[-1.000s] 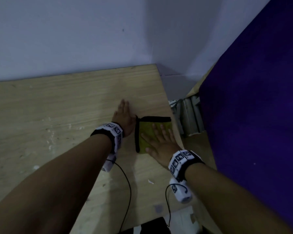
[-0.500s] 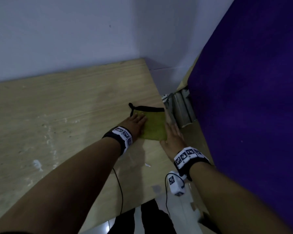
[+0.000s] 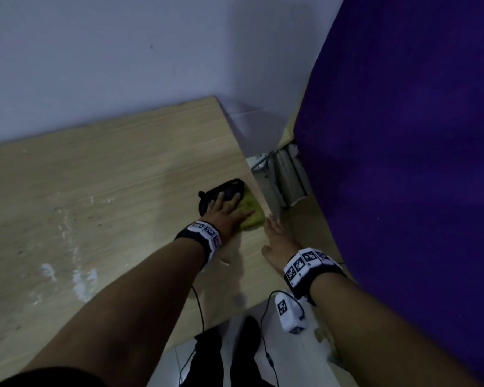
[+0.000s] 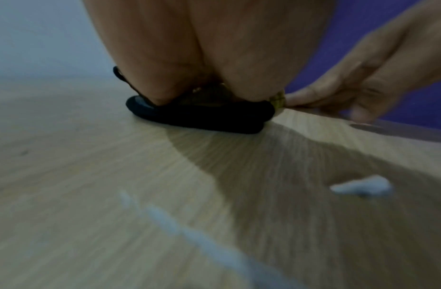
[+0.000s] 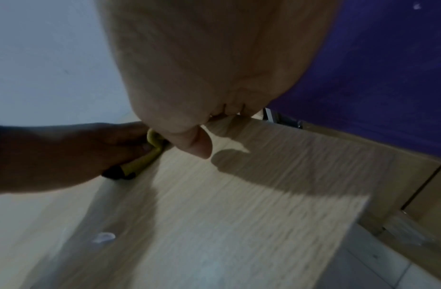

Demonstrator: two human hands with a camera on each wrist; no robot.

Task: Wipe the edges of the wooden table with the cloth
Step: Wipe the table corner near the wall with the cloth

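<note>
The yellow-green cloth (image 3: 252,212) with black trim lies bunched on the light wooden table (image 3: 109,191), right at its right edge. My left hand (image 3: 227,212) lies flat on top of it, fingers spread, pressing it down. In the left wrist view the black hem (image 4: 199,115) shows under the palm. My right hand (image 3: 274,233) rests along the table's right edge just behind the cloth. Its straight fingers (image 4: 313,93) touch the edge beside the cloth's yellow corner (image 4: 279,99). The right wrist view shows the cloth (image 5: 152,154) under the left hand (image 5: 66,152).
A purple panel (image 3: 403,135) stands close along the right, with a metal rail (image 3: 285,174) in the narrow gap. A white wall backs the table. White smears (image 3: 48,270) and a small white crumb (image 3: 224,262) mark the wood. Wrist cables and dark trouser legs (image 3: 235,344) are below.
My right hand came off the cloth and went to the table's right edge. My left hand slid from beside the cloth onto it, and the cloth bunched up against the edge.
</note>
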